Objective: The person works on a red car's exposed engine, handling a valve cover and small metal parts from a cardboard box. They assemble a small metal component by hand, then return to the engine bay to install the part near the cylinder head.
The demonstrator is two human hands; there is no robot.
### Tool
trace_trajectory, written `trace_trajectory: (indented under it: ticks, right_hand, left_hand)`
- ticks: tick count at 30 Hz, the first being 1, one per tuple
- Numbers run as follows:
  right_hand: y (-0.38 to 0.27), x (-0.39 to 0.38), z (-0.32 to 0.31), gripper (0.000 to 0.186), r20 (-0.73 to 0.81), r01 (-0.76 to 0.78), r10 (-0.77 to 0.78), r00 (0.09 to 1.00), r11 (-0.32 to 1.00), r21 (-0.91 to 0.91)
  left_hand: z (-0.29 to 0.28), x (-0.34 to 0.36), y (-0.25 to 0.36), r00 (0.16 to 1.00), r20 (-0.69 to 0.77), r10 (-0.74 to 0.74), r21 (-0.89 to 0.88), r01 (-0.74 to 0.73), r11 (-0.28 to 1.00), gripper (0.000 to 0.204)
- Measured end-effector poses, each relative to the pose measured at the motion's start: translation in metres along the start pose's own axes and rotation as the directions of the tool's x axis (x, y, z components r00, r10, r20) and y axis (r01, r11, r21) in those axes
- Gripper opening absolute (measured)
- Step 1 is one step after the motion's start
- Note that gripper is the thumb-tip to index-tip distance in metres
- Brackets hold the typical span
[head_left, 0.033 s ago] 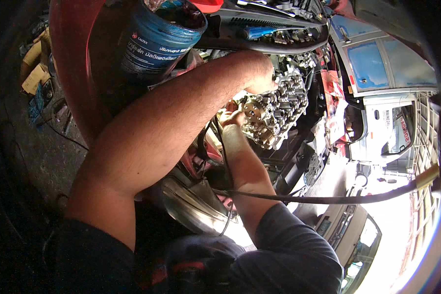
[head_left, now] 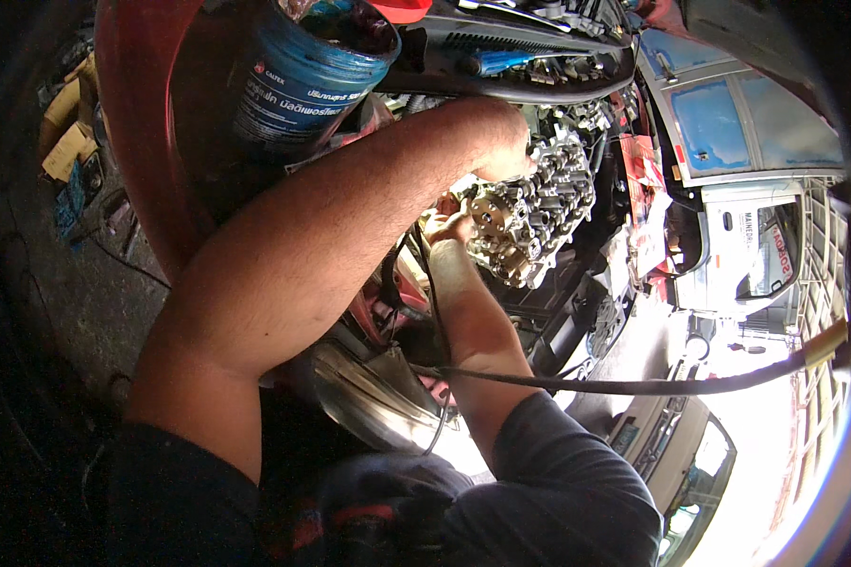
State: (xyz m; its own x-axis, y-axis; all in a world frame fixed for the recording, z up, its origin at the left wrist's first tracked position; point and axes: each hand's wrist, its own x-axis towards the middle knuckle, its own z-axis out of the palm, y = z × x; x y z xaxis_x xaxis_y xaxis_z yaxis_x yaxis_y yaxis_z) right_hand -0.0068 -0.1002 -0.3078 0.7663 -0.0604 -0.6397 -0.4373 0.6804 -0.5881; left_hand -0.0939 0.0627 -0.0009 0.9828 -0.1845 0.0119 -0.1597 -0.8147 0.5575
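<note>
A metal engine cylinder head (head_left: pixel 531 210), with its shafts and round end pieces showing, sits in the open engine bay ahead of me. My left arm reaches across to its far left side. There my left hand (head_left: pixel 507 159) is bent down against the head, and the wrist hides its fingers. Lower down, my right hand (head_left: pixel 449 227) is curled at the head's left end, its thumb beside a round metal piece (head_left: pixel 488 217). Part of its fingers is lost in glare and behind the left forearm. A thin dark cable passes by the right wrist.
A blue grease bucket (head_left: pixel 317 80) stands at upper left, near a red body panel (head_left: pixel 142 123). Tools, including a blue-handled one (head_left: pixel 501 62), lie on the black cowl (head_left: pixel 435 71). A dark hose (head_left: pixel 633 386) crosses over my right arm. A headlight (head_left: pixel 364 397) is close below.
</note>
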Motion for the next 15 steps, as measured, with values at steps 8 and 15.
trace_trajectory:
  ticks: [8, 15]
  right_hand:
    - [0.003, 0.002, 0.006, 0.047, 0.124, 0.050, -0.049, 0.991, 0.999, 0.000]
    - [0.002, -0.010, 0.010, 0.048, 0.171, 0.007, -0.003, 0.985, 1.000, -0.025]
  left_hand:
    - [0.004, 0.003, -0.003, 1.000, -0.006, 0.013, -0.016, -0.013, 1.000, 0.058]
    - [0.001, 0.001, -0.001, 0.999, 0.037, 0.021, 0.045, -0.023, 0.999, 0.060]
